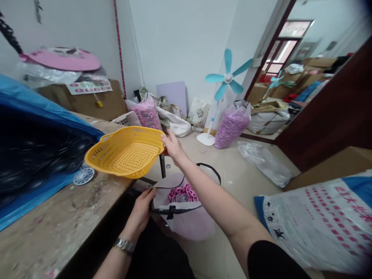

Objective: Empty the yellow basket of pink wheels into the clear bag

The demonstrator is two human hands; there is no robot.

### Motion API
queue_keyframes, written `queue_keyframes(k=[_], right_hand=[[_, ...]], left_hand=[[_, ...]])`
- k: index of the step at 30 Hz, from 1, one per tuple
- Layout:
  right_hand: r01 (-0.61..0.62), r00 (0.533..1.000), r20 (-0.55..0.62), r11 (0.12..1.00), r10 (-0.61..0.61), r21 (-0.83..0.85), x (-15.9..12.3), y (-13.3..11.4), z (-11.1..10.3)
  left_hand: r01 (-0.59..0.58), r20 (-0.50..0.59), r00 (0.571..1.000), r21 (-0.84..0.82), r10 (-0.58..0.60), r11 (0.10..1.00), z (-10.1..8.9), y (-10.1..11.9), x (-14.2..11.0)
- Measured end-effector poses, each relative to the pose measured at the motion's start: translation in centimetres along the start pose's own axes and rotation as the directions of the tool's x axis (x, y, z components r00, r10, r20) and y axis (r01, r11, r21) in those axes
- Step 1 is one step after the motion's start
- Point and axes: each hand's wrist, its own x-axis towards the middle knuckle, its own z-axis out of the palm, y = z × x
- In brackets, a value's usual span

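Observation:
My right hand (173, 148) grips the right end of a yellow plastic basket (132, 153), its bottom full of small slots and nothing lying in it. The basket is held over the edge of the worktable (95, 201). Lower down, my left hand (142, 209) is closed on the black rim of a translucent bag (192, 223) standing on the floor. Pink rings (186, 192) and a few grey round pieces lie inside this bag. A grey plastic disc (83, 176) rests on the table just left of the basket.
Dark round parts (58, 162) lie on a blue sheet (37, 209) at the left. Filled pink bags (232, 124) and a turquoise fan (228, 77) stand by the wall. A large printed white sack (314, 224) is at the right, near a crumpled clear bag (264, 162).

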Motion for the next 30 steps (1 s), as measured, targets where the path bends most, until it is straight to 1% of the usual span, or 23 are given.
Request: queue_keyframes(k=[1, 2, 4, 5, 6, 8, 9, 10, 11, 12, 13, 14, 15, 16, 18, 20, 22, 25, 26, 27, 28, 29, 30], right_hand=[[-0.04, 0.999, 0.009, 0.999, 0.04, 0.012, -0.3, -0.1, -0.5], [-0.061, 0.998, 0.008, 0.998, 0.061, -0.014, -0.8, 0.0, -1.3], [-0.044, 0.999, -0.03, 0.977, 0.039, -0.209, -2.1, 0.7, -3.9], [-0.029, 0.998, -0.067, 0.93, 0.004, -0.367, -2.8, 1.3, -5.7], [-0.039, 0.994, -0.108, 0.833, -0.025, -0.552, -3.6, 2.2, -7.7], [-0.136, 0.978, -0.208, 0.751, -0.002, -0.646, -5.3, 4.3, -12.3], [-0.254, 0.952, -0.303, 0.64, 0.034, -0.725, -6.1, 5.5, -14.6], [-0.389, 0.906, -0.413, 0.557, 0.088, -0.734, -7.0, 6.6, -16.8], [-0.512, 0.84, -0.52, 0.539, 0.154, -0.669, -7.9, 7.7, -18.8], [-0.613, 0.76, -0.605, 0.571, 0.237, -0.546, -8.7, 8.7, -20.5], [-0.664, 0.711, -0.644, 0.572, 0.282, -0.481, -9.6, 9.6, -21.9], [-0.699, 0.671, -0.661, 0.585, 0.336, -0.412, -10.3, 10.4, -22.9], [-0.717, 0.647, -0.656, 0.602, 0.388, -0.351, -11.0, 11.0, -23.6], [-0.725, 0.637, -0.636, 0.618, 0.435, -0.304, -11.5, 11.6, -23.9], [-0.721, 0.638, -0.572, 0.661, 0.515, -0.208, -12.0, 12.4, -23.5], [-0.682, 0.667, -0.51, 0.72, 0.542, -0.128, -11.9, 12.8, -22.1], [-0.607, 0.72, -0.464, 0.792, 0.515, -0.062, -11.7, 12.6, -19.7], [-0.454, 0.821, -0.371, 0.89, 0.434, 0.035, -12.4, 11.4, -15.5], [-0.408, 0.851, -0.332, 0.91, 0.408, 0.071, -13.0, 10.8, -14.5], [-0.369, 0.872, -0.303, 0.923, 0.384, 0.107, -13.7, 10.1, -14.0], [-0.331, 0.887, -0.292, 0.933, 0.358, 0.14, -14.4, 9.4, -14.1], [-0.292, 0.891, -0.31, 0.941, 0.332, 0.17, -15.1, 8.7, -14.8], [-0.25, 0.885, -0.351, 0.948, 0.305, 0.195, -15.7, 8.2, -16.2]], left_hand=[[0.013, -0.014, 1.0, 0.007, -0.013, 1.0, 0.0, 0.1, 0.0], [0.022, -0.024, 0.999, 0.015, -0.021, 1.0, 0.1, 0.2, -0.1], [0.026, -0.024, 0.999, 0.03, -0.025, 0.999, 0.2, 0.4, -0.2], [0.023, -0.018, 1.0, 0.035, -0.022, 0.999, 0.2, 0.5, -0.2], [0.019, -0.013, 1.0, 0.041, -0.019, 0.999, 0.3, 0.6, -0.2], [0.01, -0.011, 1.0, 0.051, -0.01, 0.999, 0.5, 0.7, -0.3], [0.006, -0.012, 1.0, 0.057, -0.005, 0.998, 0.5, 0.8, -0.3], [0.003, -0.012, 1.0, 0.064, -0.002, 0.998, 0.6, 0.8, -0.2], [0.003, -0.012, 1.0, 0.072, -0.002, 0.997, 0.7, 0.9, -0.2], [0.001, -0.011, 1.0, 0.082, 0.0, 0.997, 0.8, 0.9, -0.1], [-0.005, -0.008, 1.0, 0.095, 0.006, 0.995, 0.9, 0.9, 0.0], [-0.019, -0.003, 1.0, 0.11, 0.019, 0.994, 1.0, 0.9, 0.0], [-0.04, 0.003, 0.999, 0.129, 0.04, 0.991, 1.1, 0.9, 0.1], [-0.064, 0.008, 0.998, 0.154, 0.064, 0.986, 1.2, 0.9, 0.1], [-0.102, 0.01, 0.995, 0.213, 0.102, 0.972, 1.3, 0.8, 0.1], [-0.109, 0.003, 0.994, 0.273, 0.112, 0.956, 1.3, 0.7, -0.1], [-0.105, -0.004, 0.994, 0.309, 0.112, 0.945, 1.1, 0.8, -0.2], [-0.114, -0.007, 0.993, 0.3, 0.122, 0.947, 1.0, 1.2, 0.0], [-0.123, -0.009, 0.991, 0.279, 0.131, 0.952, 1.2, 1.3, 0.2], [-0.134, -0.011, 0.99, 0.256, 0.141, 0.958, 1.5, 1.3, 0.5], [-0.143, -0.013, 0.989, 0.23, 0.15, 0.963, 1.9, 1.2, 0.9], [-0.146, -0.015, 0.988, 0.212, 0.153, 0.966, 2.6, 0.9, 1.1], [-0.143, -0.014, 0.989, 0.199, 0.149, 0.97, 3.4, 0.4, 1.3]])
